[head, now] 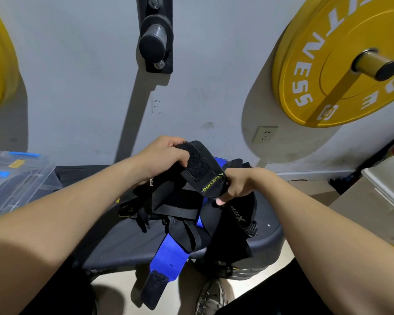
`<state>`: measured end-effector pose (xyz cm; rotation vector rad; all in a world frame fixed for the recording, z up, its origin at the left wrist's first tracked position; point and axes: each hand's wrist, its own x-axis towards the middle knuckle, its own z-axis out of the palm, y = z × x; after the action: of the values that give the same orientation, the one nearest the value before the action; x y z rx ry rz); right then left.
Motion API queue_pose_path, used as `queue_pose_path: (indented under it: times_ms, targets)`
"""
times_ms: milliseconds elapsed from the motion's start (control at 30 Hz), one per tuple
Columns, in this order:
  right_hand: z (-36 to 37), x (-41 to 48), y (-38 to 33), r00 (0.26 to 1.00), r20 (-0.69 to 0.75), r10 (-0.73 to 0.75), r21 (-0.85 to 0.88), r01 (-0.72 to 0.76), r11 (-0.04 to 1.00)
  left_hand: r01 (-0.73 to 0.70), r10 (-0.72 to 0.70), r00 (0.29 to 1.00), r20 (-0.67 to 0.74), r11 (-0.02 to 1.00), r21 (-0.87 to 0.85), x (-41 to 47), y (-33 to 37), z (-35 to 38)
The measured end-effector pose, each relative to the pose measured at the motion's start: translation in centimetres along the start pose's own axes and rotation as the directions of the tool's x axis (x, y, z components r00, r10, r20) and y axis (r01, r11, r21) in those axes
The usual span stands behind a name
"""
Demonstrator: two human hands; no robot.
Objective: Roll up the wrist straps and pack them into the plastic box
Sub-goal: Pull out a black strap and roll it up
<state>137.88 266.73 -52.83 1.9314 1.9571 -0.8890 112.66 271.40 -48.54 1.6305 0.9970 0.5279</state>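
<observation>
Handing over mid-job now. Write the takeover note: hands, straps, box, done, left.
Left hand grips the upper end of a black wrist strap; right hand grips its lower, lettered end.
It is held above the pile of straps on the bench.
A blue strap hangs over the bench's front edge.
The plastic box sits at the left; its contents cannot be told.
Done: one strap in hand, not fully rolled.
Left: roll it, box it, then the pile.

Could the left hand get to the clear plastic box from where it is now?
Probably yes. The plastic box sits just left of the left forearm with nothing between them, though the left hand and right hand both grip the black wrist strap.
</observation>
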Motion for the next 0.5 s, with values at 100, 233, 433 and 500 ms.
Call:
queue_pose_path:
  times_ms: [100, 233, 433, 500]
  targets:
    - [0.0, 0.9, -0.7, 0.997, -0.064, -0.046, 0.012, 0.046, 0.999, -0.033, 0.027, 0.997, -0.079, 0.997, -0.065, -0.4, 0.4, -0.6]
    - [0.6, 1.4, -0.8, 0.986, 0.137, 0.100, -0.247, -0.064, 0.967, -0.102, 0.044, 0.952, -0.304, 0.979, -0.176, -0.5, 0.6, -2.3]
    - [0.6, 0.6, -2.7, 0.993, -0.037, -0.110, 0.058, 0.113, 0.992, -0.008, -0.019, 0.987, -0.159, 0.987, -0.163, -1.3, 0.9, -3.8]
    - [0.0, -0.1, -4.4, 0.948, 0.040, -0.315, 0.479, 0.259, 0.839, 0.072, -0.073, 0.997, -0.024, 0.995, -0.066, -1.7, 0.7, -3.9]
